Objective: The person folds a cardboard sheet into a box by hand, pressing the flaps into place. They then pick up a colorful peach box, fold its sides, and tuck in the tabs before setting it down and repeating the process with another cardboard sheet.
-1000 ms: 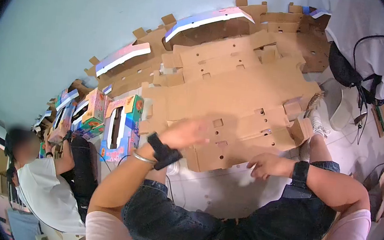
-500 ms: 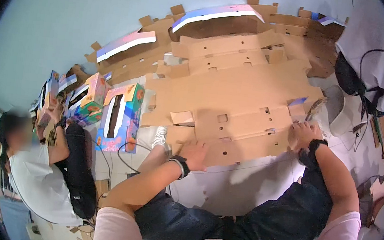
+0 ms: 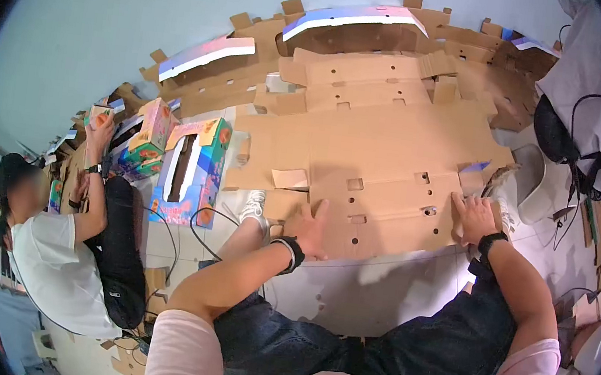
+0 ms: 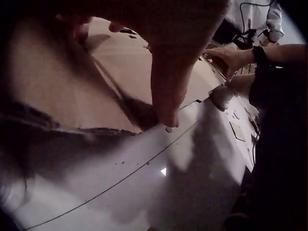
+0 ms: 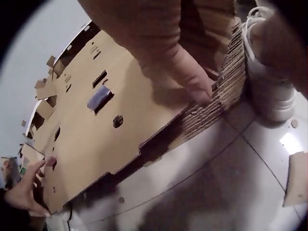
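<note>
The left hand point(image 3: 306, 231) rests, fingers spread, on the cardboard sheet point(image 3: 394, 143), probably to steady it, while the right hand point(image 3: 477, 221) touches its near-right corner, whether gripping I cannot tell.

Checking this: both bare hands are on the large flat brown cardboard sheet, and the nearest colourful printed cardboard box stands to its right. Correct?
The side is wrong: the nearest colourful printed cardboard box stands to the left of the large flat brown cardboard sheet, in the head view. The left hand and right hand are on the sheet.
</note>
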